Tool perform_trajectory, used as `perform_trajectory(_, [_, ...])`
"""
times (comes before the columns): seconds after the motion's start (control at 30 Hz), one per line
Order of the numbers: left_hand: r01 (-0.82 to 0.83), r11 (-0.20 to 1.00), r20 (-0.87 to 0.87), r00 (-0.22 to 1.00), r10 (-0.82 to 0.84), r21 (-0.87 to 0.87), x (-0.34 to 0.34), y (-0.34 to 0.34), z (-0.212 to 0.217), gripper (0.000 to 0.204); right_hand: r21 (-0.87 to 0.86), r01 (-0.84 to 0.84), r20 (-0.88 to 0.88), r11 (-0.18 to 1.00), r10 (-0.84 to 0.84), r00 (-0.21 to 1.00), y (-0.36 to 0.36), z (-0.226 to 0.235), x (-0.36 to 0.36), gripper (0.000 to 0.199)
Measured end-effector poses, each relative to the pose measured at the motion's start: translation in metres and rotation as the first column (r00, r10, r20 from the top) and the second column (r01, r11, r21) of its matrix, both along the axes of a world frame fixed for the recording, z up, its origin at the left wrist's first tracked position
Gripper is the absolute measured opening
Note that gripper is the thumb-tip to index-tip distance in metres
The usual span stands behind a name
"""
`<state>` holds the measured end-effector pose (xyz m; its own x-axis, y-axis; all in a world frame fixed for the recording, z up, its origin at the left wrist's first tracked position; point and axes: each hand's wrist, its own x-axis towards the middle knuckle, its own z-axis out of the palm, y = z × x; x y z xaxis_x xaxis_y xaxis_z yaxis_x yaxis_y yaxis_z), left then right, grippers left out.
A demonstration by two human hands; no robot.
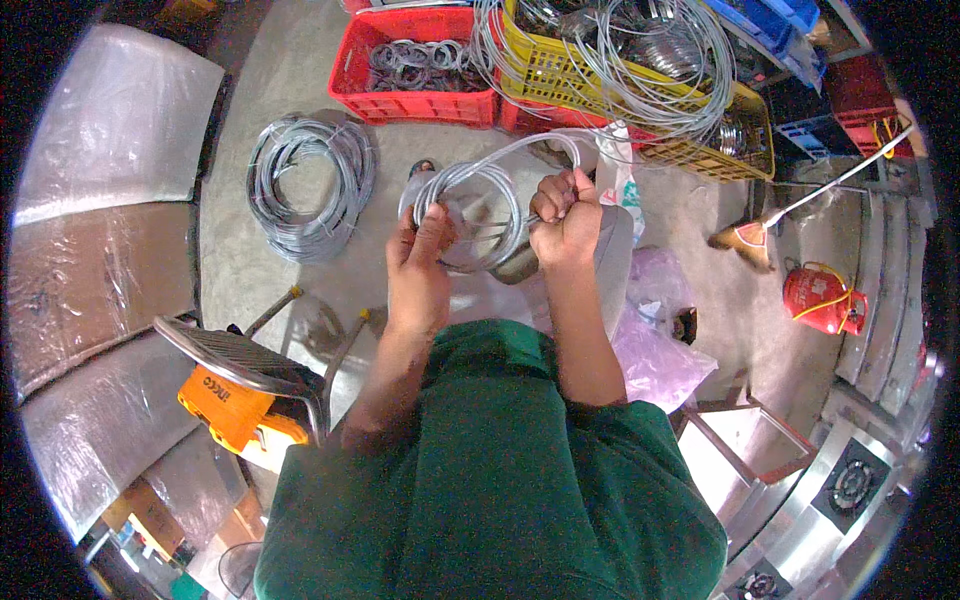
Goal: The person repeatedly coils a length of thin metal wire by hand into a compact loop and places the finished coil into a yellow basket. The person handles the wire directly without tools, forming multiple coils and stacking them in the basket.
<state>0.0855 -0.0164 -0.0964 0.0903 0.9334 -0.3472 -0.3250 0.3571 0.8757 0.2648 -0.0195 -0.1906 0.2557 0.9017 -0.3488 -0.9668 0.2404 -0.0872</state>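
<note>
Both hands work one small coil of grey plastic-coated wire (470, 205), held up in front of the green-shirted chest. The left hand (420, 262) has its grip closed on the coil's left rim, thumb over the loops. The right hand (566, 222) is fisted tightly on the coil's right side, and one strand of the same wire arcs up from that fist toward the crates.

Just beyond the grips, on the concrete floor (280, 60), lies one larger loose coil of grey wire (310, 185), off to the left. Farther up stand two crates: one red plastic crate (415, 95) of dark rings, and one yellow plastic lattice crate (640, 100) heaped with wire loops. One red gas cylinder (825, 300) sits well to the right, one orange case (235, 408) below left.
</note>
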Motion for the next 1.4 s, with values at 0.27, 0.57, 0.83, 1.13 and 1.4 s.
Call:
perform_trajectory(0.27, [0.004,0.995,0.274,0.961,0.023,-0.096,-0.004,0.007,-0.027,0.017,-0.236,-0.103,-0.144,0.966,0.070,0.987,0.002,0.005,-0.041,0.020])
perform_trajectory(0.57, [-0.128,0.991,0.434,0.892,0.127,-0.029,-0.002,0.020,-0.057,0.015,-0.500,-0.289,0.500,0.816,0.545,0.673,-0.036,0.003,-0.104,0.031])
perform_trajectory(0.83, [-0.092,0.995,-0.014,0.996,0.091,-0.026,0.004,0.005,-0.059,0.011,-0.196,0.015,0.943,0.980,0.193,-0.271,-0.051,0.051,-0.074,0.028])
perform_trajectory(1.13, [0.092,0.996,-0.134,0.987,-0.094,-0.023,0.000,-0.008,-0.074,0.019,-0.298,-0.225,0.955,0.928,0.289,-0.072,-0.024,0.068,-0.058,0.016])
perform_trajectory(1.4, [0.435,0.899,-0.021,0.900,-0.436,-0.046,-0.008,-0.010,-0.084,0.024,-0.364,-0.273,0.908,0.890,0.405,0.107,-0.002,0.086,-0.037,0.020])
